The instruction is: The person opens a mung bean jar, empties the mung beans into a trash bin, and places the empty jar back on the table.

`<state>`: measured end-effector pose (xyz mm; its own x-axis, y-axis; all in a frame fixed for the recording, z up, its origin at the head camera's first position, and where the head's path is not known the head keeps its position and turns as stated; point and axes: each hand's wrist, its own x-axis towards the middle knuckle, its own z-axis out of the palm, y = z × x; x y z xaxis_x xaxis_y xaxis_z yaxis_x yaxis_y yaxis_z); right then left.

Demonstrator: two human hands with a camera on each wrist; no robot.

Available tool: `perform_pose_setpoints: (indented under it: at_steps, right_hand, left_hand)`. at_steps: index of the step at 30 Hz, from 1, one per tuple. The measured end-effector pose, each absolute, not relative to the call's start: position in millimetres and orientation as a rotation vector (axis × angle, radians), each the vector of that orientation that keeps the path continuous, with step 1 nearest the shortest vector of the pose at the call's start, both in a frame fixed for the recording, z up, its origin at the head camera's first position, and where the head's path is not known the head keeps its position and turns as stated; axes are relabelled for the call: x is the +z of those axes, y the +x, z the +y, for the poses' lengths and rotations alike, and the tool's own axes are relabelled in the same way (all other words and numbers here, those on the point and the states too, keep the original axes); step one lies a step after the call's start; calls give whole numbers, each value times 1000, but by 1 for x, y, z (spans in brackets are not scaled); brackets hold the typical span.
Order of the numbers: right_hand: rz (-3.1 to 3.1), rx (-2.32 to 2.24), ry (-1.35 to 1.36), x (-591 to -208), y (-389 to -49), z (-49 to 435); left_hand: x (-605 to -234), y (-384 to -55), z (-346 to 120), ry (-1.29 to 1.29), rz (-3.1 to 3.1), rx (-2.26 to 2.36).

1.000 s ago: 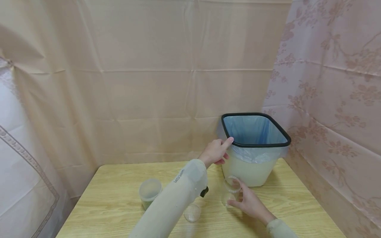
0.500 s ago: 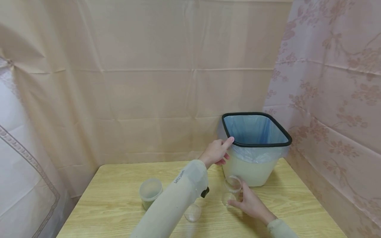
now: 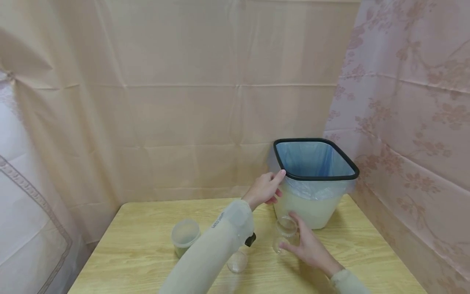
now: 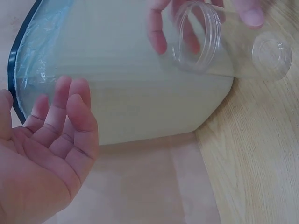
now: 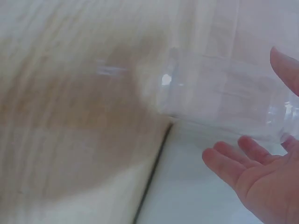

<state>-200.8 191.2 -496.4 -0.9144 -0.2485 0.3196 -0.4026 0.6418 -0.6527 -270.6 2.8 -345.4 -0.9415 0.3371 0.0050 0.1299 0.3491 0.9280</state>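
Note:
A clear plastic jar (image 3: pixel 285 234) without a lid stands upright on the wooden table, just in front of the waste bin (image 3: pixel 306 208). Around it my right hand (image 3: pixel 310 247) is spread, thumb on the near side and fingers on the far side. The right wrist view shows those fingers (image 5: pixel 229 161) extended beside the jar wall (image 5: pixel 229 98). My left hand (image 3: pixel 265 188) is up at the bin's near left corner, its thumb tip at the black rim (image 3: pixel 319 178). Its other fingers (image 4: pixel 81 114) are loosely bent, with nothing between them.
A translucent tub (image 3: pixel 185 234) with dark contents stands left of my left forearm, which partly covers it. A clear round piece (image 3: pixel 237 262) lies on the table (image 3: pixel 143 245) beside that forearm. A bluish liner (image 3: pixel 312 159) lines the bin. Curtains (image 3: pixel 183 122) hang behind.
My right hand's fingers have loosened and spread away from the jar, which stays in place. The left hand keeps its position at the bin's rim.

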Motion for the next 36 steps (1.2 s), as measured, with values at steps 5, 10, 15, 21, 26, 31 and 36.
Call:
perform_pose_setpoints:
  at_steps: [5,10,15,21,26,31,36]
  right_hand:
    - [-2571,1057,610,-481,-200,187]
    - [-2505,985,657,-465,-200,184]
    - [-2492,925,669,-452,-198,180]
    - [-2431,919,708,-436,-190,168]
    - [-2423,958,734,-428,-189,158]
    - [-2405,984,764,-426,-189,149]
    - [-2393,978,785,-427,-190,140]
  left_hand:
    - [-345,-268,-4,445,2371,1678]
    - [-348,-267,-14,469,2356,1729]
    - [-353,-262,-32,528,2391,1717]
    - [-361,-251,-69,615,2406,1636]
    - [-372,-242,-94,629,2422,1627]
    - [-380,-229,-115,595,2440,1659]
    - [-384,-212,-133,615,2471,1649]
